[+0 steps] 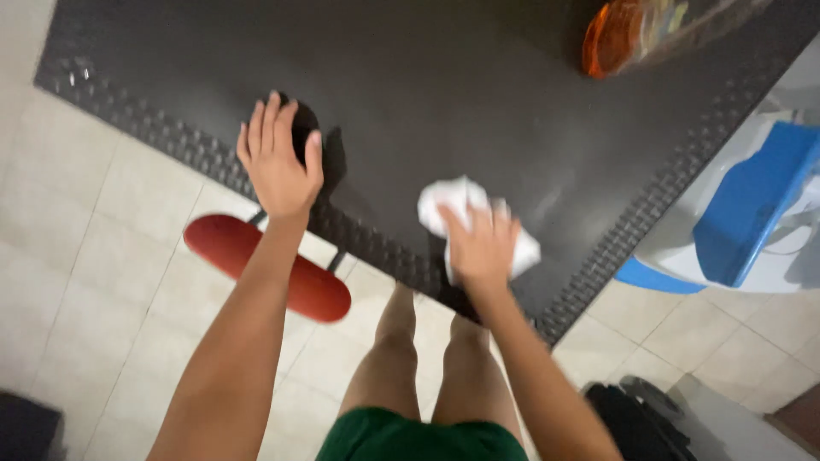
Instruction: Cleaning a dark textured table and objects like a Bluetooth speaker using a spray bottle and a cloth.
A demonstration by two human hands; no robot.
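Here I see my right hand (481, 248) pressed flat, fingers spread, on a crumpled white cloth (465, 218) that lies on the dark table (444, 94) close to its near edge. The hand covers the lower half of the cloth; I cannot tell whether the fingers pinch it or only press down on it. My left hand (278, 162) sits further left, near the table's textured border, fingers together and pointing up, thumb out to the side. It rests against a small dark round thing (301, 128), mostly hidden behind the palm, and I cannot tell what it is or whether the hand has a real hold on it. The two hands are well apart. At the far right corner of the table lies an orange container (619, 34), blurred. Below the table's edge, beside my left forearm, a red stool seat (256, 265) stands on the pale tiled floor (77, 239). To the right of the table there is a blue and white plastic object (752, 213).
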